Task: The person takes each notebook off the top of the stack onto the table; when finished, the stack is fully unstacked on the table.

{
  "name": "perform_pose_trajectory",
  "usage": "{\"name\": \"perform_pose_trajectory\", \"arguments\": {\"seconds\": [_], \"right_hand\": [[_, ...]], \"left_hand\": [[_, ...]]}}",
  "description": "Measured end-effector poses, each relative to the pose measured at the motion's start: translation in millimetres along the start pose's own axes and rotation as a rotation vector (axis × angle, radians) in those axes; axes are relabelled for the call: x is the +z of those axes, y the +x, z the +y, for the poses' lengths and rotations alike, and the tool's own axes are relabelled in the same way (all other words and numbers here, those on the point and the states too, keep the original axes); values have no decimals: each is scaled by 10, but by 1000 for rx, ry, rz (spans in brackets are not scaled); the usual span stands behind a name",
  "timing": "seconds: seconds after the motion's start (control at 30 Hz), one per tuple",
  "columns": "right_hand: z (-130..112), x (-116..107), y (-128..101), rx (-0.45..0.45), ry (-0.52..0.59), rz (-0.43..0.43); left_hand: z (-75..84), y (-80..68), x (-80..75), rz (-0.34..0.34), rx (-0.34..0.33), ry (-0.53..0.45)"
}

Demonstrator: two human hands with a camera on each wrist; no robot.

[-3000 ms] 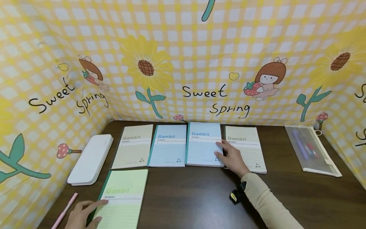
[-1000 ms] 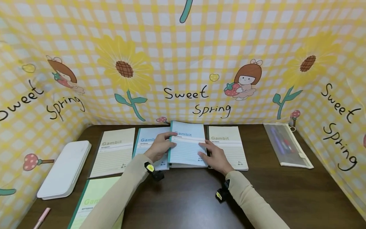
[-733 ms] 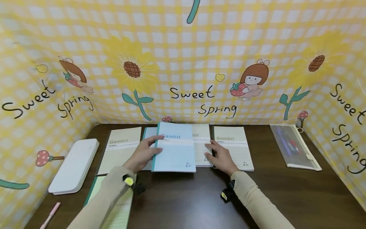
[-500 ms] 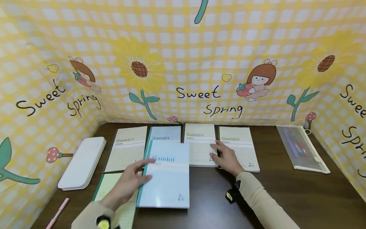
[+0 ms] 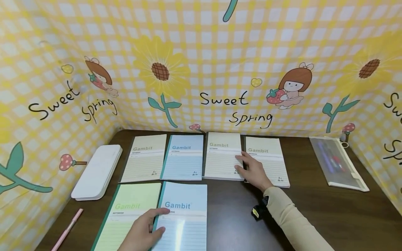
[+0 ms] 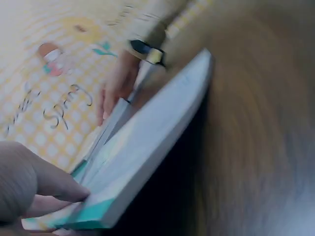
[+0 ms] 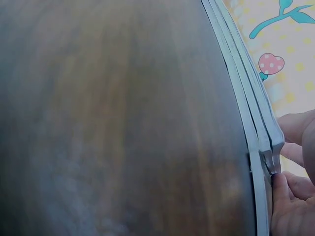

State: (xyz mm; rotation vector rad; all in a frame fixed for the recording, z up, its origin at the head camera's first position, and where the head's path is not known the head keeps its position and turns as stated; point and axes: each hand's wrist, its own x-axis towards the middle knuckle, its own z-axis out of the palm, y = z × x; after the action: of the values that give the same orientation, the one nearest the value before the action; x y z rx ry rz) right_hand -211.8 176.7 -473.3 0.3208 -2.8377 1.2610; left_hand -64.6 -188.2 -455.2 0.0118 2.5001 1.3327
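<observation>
At the far left of the head view, a pink pen (image 5: 68,228) lies near the desk edge, with a white pencil case (image 5: 97,172) above it. Lower centre-left, the left hand (image 5: 142,230) rests on the seam between a green notebook (image 5: 129,218) and a blue notebook (image 5: 182,218), thumb and fingertips laid on the blue cover's spine edge; the two books lie side by side, touching. The fingers look lightly bent, pressing rather than clasping. Behind them runs a row of four notebooks along the patterned backdrop (image 5: 220,69). Right of centre, the right hand (image 5: 252,170) presses spread fingers on the right edge of a cream notebook stack (image 5: 223,158), which abuts another cream notebook (image 5: 267,158). At the far right lies a clear pen pouch (image 5: 337,164).

Judged from here, the glossy blue cover could slide under the light touch and ride over the green book, or the cream stack could fan out if the right hand pushes sideways.

The left wrist view, blurred, shows the blue notebook (image 6: 147,147) edge-on with fingers (image 6: 34,182) at its teal corner, which the head view cannot confirm. The right wrist view shows the stack (image 7: 248,113) as several layered edges with fingertips (image 7: 290,196) against them, a thickness hidden from above.
</observation>
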Motion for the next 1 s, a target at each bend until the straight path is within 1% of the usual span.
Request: {"name": "perform_pose_trajectory", "arguments": {"seconds": [0.07, 0.1, 0.13, 0.23, 0.3, 0.33, 0.43, 0.57, 0.63, 0.67, 0.73, 0.77, 0.83, 0.9, 0.97, 1.0], "right_hand": [[10, -13, -2, 2, -1, 4], [14, -20, -3, 4, 0, 7], [19, -26, -4, 5, -2, 11], [25, -43, -4, 7, -5, 18], [27, -54, -5, 8, -10, 22], [25, -60, -5, 9, -9, 24], [20, -79, -7, 5, -15, 29], [14, -99, -7, 0, -17, 31], [17, -105, -6, 3, -18, 33], [15, -106, -4, 7, -15, 35], [15, -100, 2, 6, -17, 42], [15, -92, 6, 6, -17, 42], [12, -67, 16, 5, -17, 44], [7, -28, 24, 9, -12, 41], [-1, 16, 28, 17, 0, 37], [-5, 36, 30, 17, 3, 39]], "left_hand": [[71, 13, 43, 83, 49, 225], [111, 17, 62, 106, 67, 307], [149, 22, 76, 115, 70, 380], [252, 30, 109, 83, 48, 520], [306, 26, 133, 66, 19, 588], [326, 26, 142, 64, 16, 618], [371, 32, 160, 95, 49, 685], [433, 89, 152, 121, 84, 701], [470, 182, 134, 121, 121, 671], [490, 252, 123, 122, 156, 648], [543, 454, 85, 93, 264, 568], [570, 584, 67, 69, 324, 517], [639, 881, 41, 20, 405, 418], [720, 1203, 39, -34, 451, 350], [783, 1499, 69, -67, 454, 345], [809, 1630, 90, -80, 449, 358]]}}
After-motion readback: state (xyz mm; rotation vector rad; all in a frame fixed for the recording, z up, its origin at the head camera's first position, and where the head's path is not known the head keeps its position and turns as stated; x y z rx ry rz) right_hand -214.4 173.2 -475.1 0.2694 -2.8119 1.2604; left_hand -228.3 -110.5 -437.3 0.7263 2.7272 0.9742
